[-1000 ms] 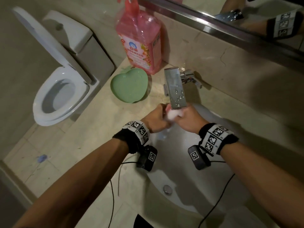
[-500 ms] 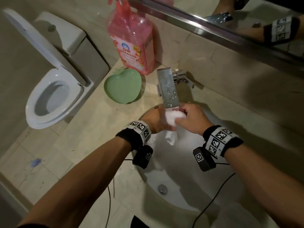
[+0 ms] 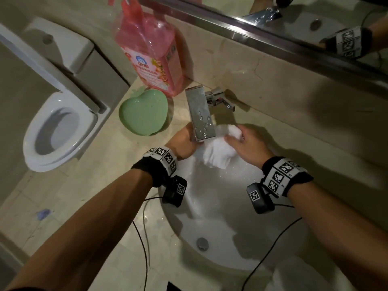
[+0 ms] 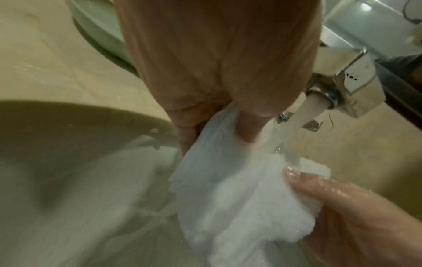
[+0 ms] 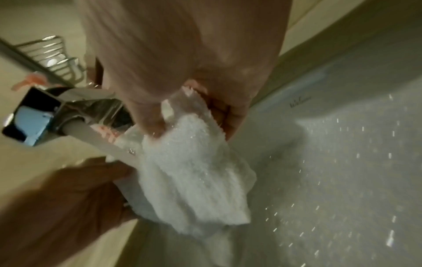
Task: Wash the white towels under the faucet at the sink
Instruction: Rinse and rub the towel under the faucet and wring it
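Note:
A wet white towel [image 3: 218, 153] hangs bunched under the chrome faucet [image 3: 202, 114], over the white sink basin [image 3: 220, 223]. Water runs from the spout [image 4: 319, 101] onto the towel [image 4: 230, 189]. My left hand [image 3: 184, 143] pinches the towel's left upper edge, partly hidden behind the faucet in the head view. My right hand [image 3: 246, 147] grips the towel's right upper part, fingers curled round it [image 5: 189, 115]. The towel [image 5: 194, 180] droops between both hands, and droplets spray across the basin.
A pink soap bottle [image 3: 150, 51] and a green heart-shaped dish [image 3: 143, 112] stand on the beige counter left of the faucet. A toilet [image 3: 56, 127] with raised lid is at far left. The drain [image 3: 202, 243] lies low in the basin. A mirror edge [image 3: 273, 34] runs above.
The towel was a tight ball pressed between both hands; now the hands have drawn apart and it hangs spread out under the running water. My right hand moved to the right.

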